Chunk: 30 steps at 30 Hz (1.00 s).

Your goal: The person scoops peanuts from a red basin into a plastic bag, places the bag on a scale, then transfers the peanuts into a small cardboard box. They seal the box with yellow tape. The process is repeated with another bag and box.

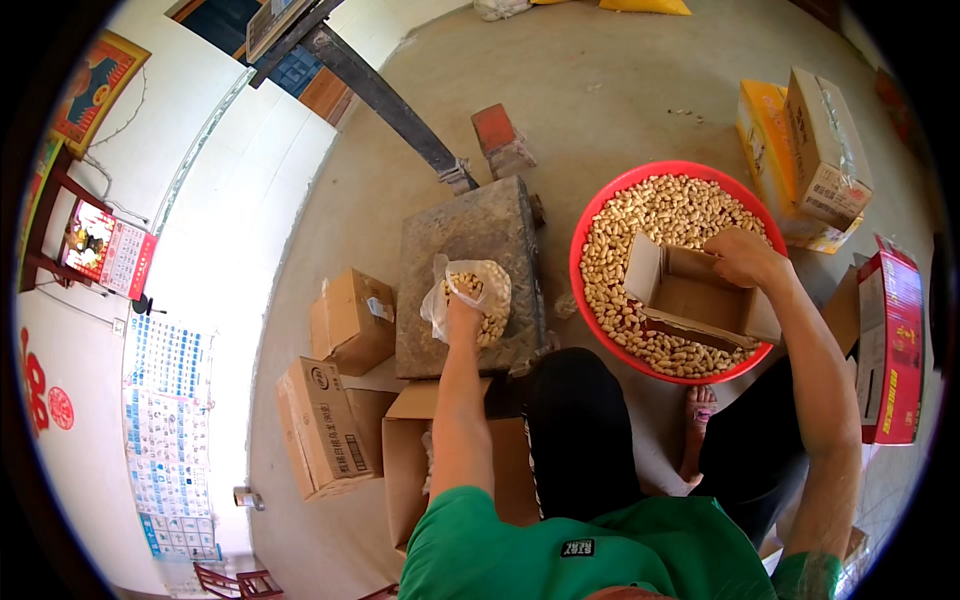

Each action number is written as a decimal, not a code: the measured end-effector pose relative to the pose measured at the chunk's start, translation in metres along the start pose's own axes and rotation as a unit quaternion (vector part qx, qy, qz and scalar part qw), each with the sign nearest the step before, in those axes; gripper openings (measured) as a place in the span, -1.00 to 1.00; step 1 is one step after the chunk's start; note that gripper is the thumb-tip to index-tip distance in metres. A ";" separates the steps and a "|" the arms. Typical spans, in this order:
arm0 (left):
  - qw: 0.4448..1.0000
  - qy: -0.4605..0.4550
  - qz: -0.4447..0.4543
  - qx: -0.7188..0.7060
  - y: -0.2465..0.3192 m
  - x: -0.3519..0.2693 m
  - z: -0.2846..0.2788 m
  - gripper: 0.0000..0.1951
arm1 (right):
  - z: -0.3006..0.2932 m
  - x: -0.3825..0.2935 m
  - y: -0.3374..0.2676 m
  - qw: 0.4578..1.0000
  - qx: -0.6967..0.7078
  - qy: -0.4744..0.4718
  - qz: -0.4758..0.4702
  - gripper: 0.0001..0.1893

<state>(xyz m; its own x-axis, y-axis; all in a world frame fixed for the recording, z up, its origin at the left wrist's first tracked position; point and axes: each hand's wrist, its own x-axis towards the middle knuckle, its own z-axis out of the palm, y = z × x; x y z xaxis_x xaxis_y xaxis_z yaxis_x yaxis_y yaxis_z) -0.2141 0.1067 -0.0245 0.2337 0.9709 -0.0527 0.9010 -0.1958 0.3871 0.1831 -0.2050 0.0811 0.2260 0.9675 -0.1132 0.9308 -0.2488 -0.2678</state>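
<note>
A clear plastic bag of peanuts in the shell (496,300) rests on the metal platform of a scale (469,217). My left hand (463,311) is at the bag's mouth, its fingers among the peanuts; whether they grip any is hidden. To the right, a round red plastic basin (582,300) holds many unshelled peanuts (660,202). An open cardboard box (697,296) lies tilted on those peanuts, its inside bare. My right hand (739,255) grips the upper edge of this box.
Closed cartons (352,319) and an open carton (405,450) stand left and below the scale. The scale's post (390,105) rises behind, beside a red-topped block (495,131). More boxes (829,150) and a red carton (892,345) are at right.
</note>
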 end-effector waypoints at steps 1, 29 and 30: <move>1.000 -0.007 -0.016 -0.021 -0.011 0.006 0.001 -0.63 | 0.000 0.002 -0.003 1.000 0.002 -0.009 0.006 -0.78; 0.908 0.203 0.155 -0.331 0.075 -0.030 -0.086 -0.68 | -0.002 0.002 0.014 0.999 -0.009 -0.007 0.038 -0.78; 0.930 0.132 0.163 -0.303 0.109 -0.046 -0.090 -0.65 | -0.004 0.001 0.015 0.999 -0.007 0.000 0.040 -0.78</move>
<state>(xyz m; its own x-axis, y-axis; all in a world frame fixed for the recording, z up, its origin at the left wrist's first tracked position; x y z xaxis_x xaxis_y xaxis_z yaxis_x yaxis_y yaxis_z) -0.1595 0.0526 0.1028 0.2885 0.8889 0.3557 0.4076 -0.4502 0.7945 0.1988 -0.2076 0.0802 0.3005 0.9443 -0.1342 0.9133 -0.3254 -0.2450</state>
